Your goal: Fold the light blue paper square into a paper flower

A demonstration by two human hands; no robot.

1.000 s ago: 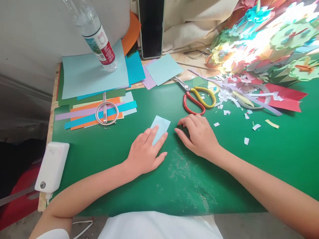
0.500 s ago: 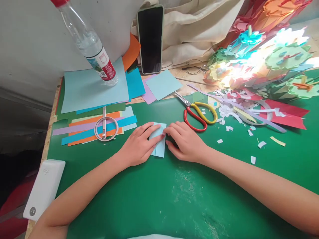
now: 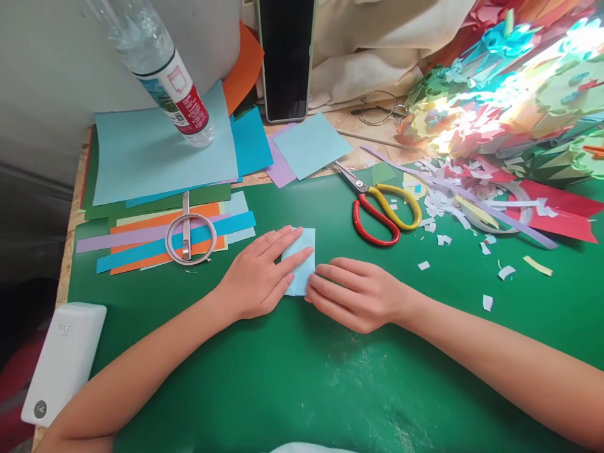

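Observation:
A folded light-blue paper lies on the green mat, with a crease line running down near its lower edge. My left hand rests over its left part, fingers stretched and spread, pressing it down. At the lower right edge of the paper, my right hand has its fingers together and curled, the tips closed on that edge. The thumb of the right hand is partly hidden. Scissors with one red and one yellow handle lie beyond my right hand, blades partly apart.
Coloured paper strips lie at left under a tape roll. Behind stand a water bottle on paper sheets and a phone. White scraps and paper flowers fill the right. A white power bank sits at the left edge.
My right hand has slid down along the paper's right edge toward its lower corner. My left hand stays on the paper. The camera view has tilted down and come a little closer.

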